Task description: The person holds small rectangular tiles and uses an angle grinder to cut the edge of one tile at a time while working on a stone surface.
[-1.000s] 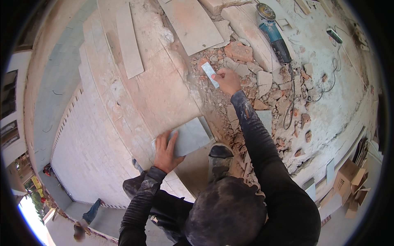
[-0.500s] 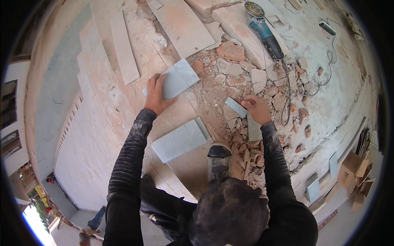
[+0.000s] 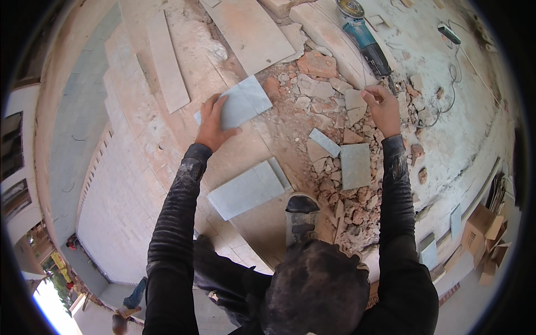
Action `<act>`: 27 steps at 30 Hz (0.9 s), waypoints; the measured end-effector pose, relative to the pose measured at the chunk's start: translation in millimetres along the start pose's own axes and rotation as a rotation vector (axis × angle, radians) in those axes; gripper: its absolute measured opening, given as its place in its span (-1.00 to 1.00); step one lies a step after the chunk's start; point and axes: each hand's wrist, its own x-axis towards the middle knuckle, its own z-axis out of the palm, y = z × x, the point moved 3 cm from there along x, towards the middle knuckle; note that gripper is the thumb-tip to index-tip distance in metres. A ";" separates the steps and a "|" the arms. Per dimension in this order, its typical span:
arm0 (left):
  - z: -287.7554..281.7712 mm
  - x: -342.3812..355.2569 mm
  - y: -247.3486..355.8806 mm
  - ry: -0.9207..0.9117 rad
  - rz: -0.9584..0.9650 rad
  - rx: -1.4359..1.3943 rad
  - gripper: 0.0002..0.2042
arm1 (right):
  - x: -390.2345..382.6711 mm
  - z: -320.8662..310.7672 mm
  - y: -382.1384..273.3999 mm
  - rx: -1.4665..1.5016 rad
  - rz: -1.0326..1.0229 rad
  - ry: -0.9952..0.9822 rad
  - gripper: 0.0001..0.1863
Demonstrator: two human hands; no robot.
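So the biggest thing here is the rubble [image 3: 357, 215], a messy bed of broken brick and concrete, with a big tan slab [image 3: 245, 39] at its far left side. The upper tile [image 3: 245, 105], pale blue-grey with a line across it, sits nearer than that slab; the lower tile [image 3: 245, 192] lies closer to the body, left of the shoe [image 3: 303, 219]. A grinder [image 3: 365, 44] is up top, handle end just past the right hand [image 3: 383, 110]. That hand has thumb and finger brought together over the rubble; can't tell if anything's in there. The left hand [image 3: 212, 125] is spread, fingers on the upper tile's left end, most of the tile sticking out to its right. Smallest is the strip [image 3: 325, 142], on the rubble, left of and nearer than the right hand, well apart from it.
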 end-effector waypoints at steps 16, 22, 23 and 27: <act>1.7 7.1 -2.0 0.056 0.057 0.028 -0.05 | 51.7 9.1 51.5 -0.481 -0.104 0.284 0.01; -6.8 26.9 -8.5 0.067 0.062 0.026 -0.06 | 61.1 17.9 36.8 -0.681 -0.004 0.296 0.06; -7.0 29.7 -7.6 0.053 0.075 0.028 -0.04 | 63.1 17.4 35.7 -0.746 -0.011 0.328 0.06; -6.3 29.6 -4.1 0.037 0.010 0.042 -0.01 | 82.2 20.8 28.1 -0.755 -0.021 0.284 0.07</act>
